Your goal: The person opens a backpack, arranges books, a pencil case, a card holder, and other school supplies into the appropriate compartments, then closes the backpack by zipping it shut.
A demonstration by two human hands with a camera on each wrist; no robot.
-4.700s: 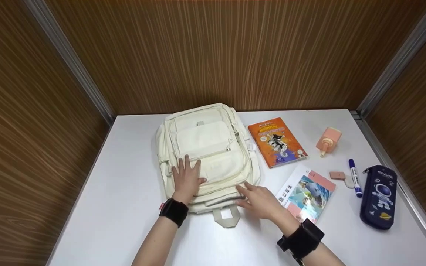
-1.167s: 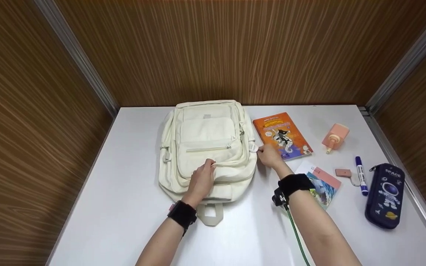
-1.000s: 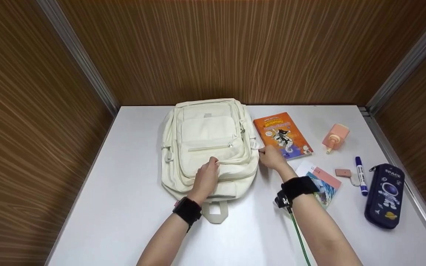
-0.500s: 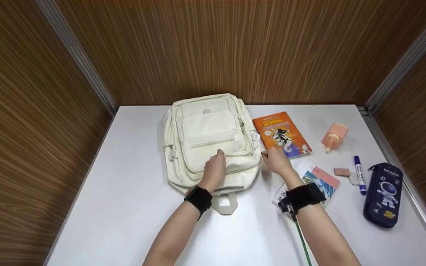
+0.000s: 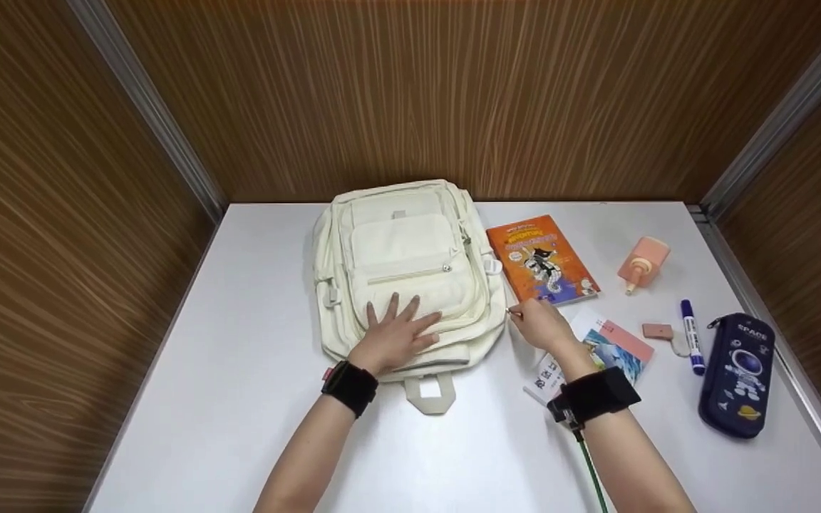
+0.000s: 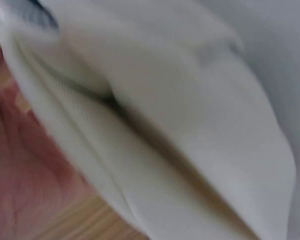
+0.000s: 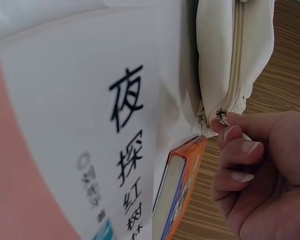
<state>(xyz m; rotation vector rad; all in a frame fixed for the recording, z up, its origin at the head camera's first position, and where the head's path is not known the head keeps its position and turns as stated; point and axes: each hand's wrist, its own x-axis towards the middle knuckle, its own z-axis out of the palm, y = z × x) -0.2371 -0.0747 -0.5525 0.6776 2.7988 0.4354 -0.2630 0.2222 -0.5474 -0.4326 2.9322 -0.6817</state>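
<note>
A cream backpack (image 5: pixel 403 239) lies on the white table with its zipped front pocket facing up and its grey handle loop (image 5: pixel 430 395) toward the person. My left hand (image 5: pixel 390 342) rests on its near part, fingers spread. In the left wrist view, pale folds of the bag fill most of the picture beside the palm (image 6: pixel 35 175). At the bag's right side, my right hand (image 5: pixel 544 328) pinches a small metal zipper pull (image 7: pixel 222 116) between thumb and forefinger. The zipper seam (image 7: pixel 236 60) runs along the bag's side beyond it.
An orange book (image 5: pixel 542 260) lies right of the bag. A pink-and-white book (image 5: pixel 621 349) is partly under my right forearm. Farther right are a pink pump bottle (image 5: pixel 644 263), a small pink block (image 5: pixel 657 331), a blue marker (image 5: pixel 693 338) and a navy pencil case (image 5: pixel 737 377).
My left hand has let go of the bag's front edge and spread over its near part. My right hand has slid nearer along the bag's side, pinching the zipper pull.
</note>
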